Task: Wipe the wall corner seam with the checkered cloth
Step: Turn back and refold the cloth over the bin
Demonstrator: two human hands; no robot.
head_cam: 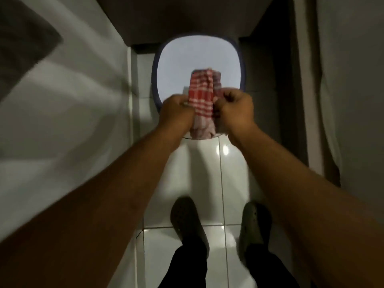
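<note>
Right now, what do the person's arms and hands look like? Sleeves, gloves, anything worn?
Both forearms are bare right up to the frame edge: no sleeve shows. The left hand and right hand are bare too, no gloves. No watch, band or ring is visible, though the picture is slightly blurred.

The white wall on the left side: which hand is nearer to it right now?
Left. The left hand grips the checkered cloth's left edge, on the side facing the white wall, without touching it. The right hand grips the cloth's right edge, farther away.
</note>
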